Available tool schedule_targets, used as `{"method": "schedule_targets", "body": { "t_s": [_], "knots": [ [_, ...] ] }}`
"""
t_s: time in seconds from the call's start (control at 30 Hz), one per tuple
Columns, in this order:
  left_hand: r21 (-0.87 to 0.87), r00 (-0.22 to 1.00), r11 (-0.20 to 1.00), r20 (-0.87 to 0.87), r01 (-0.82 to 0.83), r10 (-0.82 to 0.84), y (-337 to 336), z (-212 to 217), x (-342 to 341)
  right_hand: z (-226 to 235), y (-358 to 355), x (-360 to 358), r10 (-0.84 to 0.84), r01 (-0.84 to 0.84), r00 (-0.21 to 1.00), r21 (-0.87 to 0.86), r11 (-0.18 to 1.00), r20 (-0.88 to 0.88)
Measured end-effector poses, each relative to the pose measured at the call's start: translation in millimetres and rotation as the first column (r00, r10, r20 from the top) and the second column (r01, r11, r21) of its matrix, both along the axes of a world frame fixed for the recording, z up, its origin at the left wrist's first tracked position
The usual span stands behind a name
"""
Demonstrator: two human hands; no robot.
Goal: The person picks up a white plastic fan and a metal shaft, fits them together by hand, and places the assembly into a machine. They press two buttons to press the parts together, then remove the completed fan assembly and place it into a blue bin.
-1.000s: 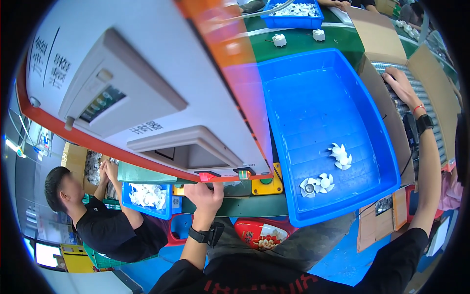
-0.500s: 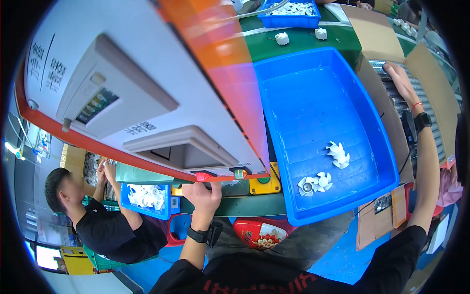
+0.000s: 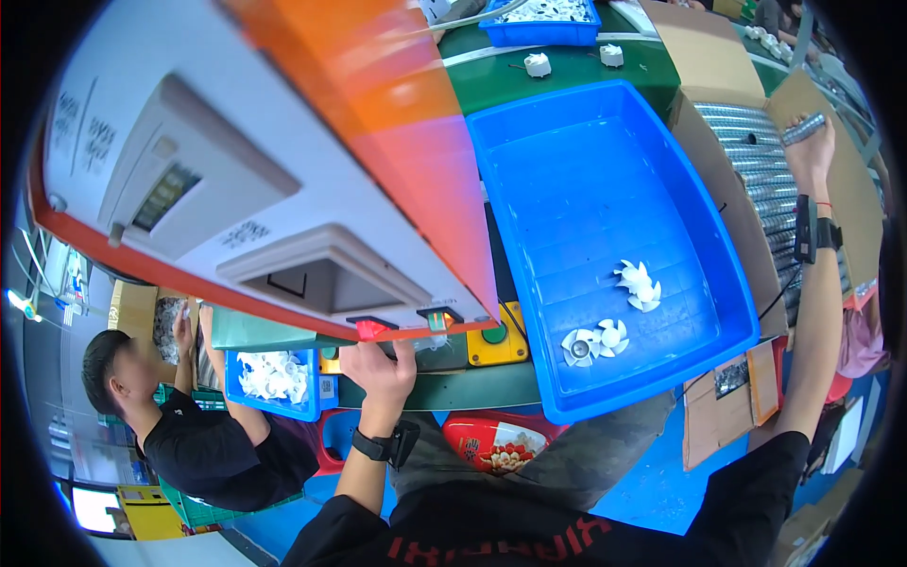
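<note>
At the right, my right hand [image 3: 812, 156] is closed round a short silver ribbed cylinder [image 3: 803, 128], held above an open cardboard box [image 3: 723, 156]. Rows of similar silver ribbed cylinders [image 3: 742, 142] lie in that box. My left hand [image 3: 381, 373] is raised to the lower edge of a white-and-orange machine [image 3: 368, 194], beside its red switch [image 3: 370, 329]. The machine's edge hides its fingertips, so what they touch cannot be made out. Between my hands a large blue tray [image 3: 567, 180] holds several small white fan wheels [image 3: 639, 285].
A yellow box with a green button [image 3: 496, 346] sits by the tray. Two white motor-like parts [image 3: 538, 65] rest on the green bench [image 3: 472, 90]. Smaller blue bins [image 3: 316, 387] hold white parts. A co-worker [image 3: 203, 435] sits at the left; a red stool [image 3: 463, 439] is below.
My right hand has lifted from inside the cardboard box, bringing up a silver ribbed cylinder. My left hand stays at the machine's lower edge. The whole view has shifted slightly.
</note>
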State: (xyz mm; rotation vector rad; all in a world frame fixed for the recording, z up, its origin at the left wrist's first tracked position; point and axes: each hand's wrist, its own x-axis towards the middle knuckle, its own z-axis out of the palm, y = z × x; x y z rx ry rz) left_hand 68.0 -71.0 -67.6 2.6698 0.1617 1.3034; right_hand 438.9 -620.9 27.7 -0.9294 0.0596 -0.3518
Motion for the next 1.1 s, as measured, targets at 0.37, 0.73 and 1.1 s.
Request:
{"method": "schedule_targets", "body": {
  "t_s": [0.37, 0.73, 1.1],
  "knots": [
    [-0.323, 0.991, 0.941, -0.044, 0.104, -0.125, 1.4, 34.9, 0.7, 3.2, 4.8, -80.7, 0.242, -0.228, 0.967, 0.157, 0.961, -0.074],
    [-0.575, 0.978, 0.808, -0.059, 0.131, -0.2, -9.2, 64.1, -6.2, -2.7, 184.7, -319.6, 0.404, -0.405, 0.913, -0.006, 0.914, -0.058],
    [-0.405, 0.701, 0.636, 0.016, 0.657, -0.713, -112.7, 69.7, 5.8, -27.2, 255.2, -390.4, 0.343, -0.363, 0.928, -0.151, 0.919, -0.143]
  ]
}}
